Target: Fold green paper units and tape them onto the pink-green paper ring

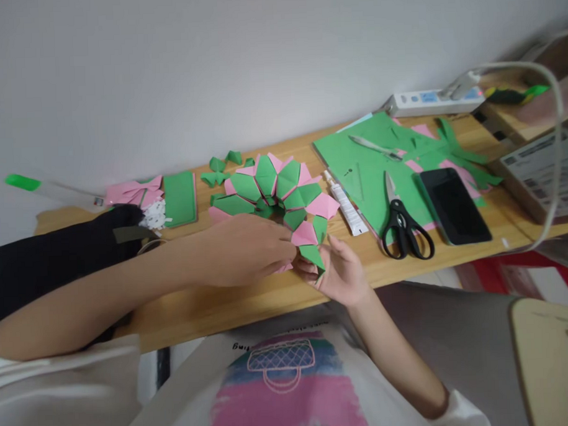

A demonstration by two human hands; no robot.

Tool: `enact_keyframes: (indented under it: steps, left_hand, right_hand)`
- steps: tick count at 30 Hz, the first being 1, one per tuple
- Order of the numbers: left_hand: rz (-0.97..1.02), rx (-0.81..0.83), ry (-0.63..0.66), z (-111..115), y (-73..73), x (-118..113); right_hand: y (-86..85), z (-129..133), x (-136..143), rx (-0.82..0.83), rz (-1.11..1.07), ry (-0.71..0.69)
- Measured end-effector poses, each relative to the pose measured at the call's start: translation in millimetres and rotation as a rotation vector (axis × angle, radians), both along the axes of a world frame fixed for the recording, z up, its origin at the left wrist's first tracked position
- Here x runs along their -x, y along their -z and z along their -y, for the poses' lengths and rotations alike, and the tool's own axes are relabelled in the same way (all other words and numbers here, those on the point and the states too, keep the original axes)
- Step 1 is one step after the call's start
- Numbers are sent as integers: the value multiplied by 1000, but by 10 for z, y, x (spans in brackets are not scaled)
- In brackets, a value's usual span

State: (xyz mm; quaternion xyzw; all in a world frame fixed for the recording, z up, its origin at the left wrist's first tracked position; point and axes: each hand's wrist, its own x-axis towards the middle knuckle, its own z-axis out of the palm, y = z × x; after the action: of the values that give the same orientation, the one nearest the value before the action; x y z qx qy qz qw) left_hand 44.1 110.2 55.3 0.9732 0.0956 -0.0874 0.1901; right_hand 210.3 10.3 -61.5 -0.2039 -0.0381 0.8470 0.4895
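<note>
A ring of folded green and pink paper (265, 176) lies on the wooden table, its near right end raised between my hands. My left hand (248, 248) reaches across the ring's near side, its fingers bent and pressed on the paper by a pink piece; the fingertips are partly hidden. My right hand (339, 270) is palm up under the ring's near end, fingers curled round the last green piece (312, 255). Several small loose green folded pieces (215, 178) lie just behind the ring. A white glue tube (346, 204) lies to its right.
On the right are black-handled scissors (400, 224), a phone (454, 205), green paper sheets (351, 155) with a craft knife (375, 146), and a power strip (429, 102). Pink folded paper (136, 192), a green stack (180, 198) and a black cloth item (56, 249) are left.
</note>
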Motion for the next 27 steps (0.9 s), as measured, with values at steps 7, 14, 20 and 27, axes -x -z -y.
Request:
enact_keyframes:
  steps: [7, 14, 20, 27]
  left_hand:
    - [-155, 48, -75, -35, -152, 14]
    - [11, 174, -163, -141, -112, 78]
    - [101, 347, -293, -190, -151, 43]
    - [208, 488, -364, -396, -143, 62]
  right_hand:
    - [-117, 83, 1, 6, -11, -7]
    - [-243, 41, 0, -37, 16, 36]
    - [-318, -131, -1, -25, 25, 99]
    - [-393, -403, 49, -77, 135, 277]
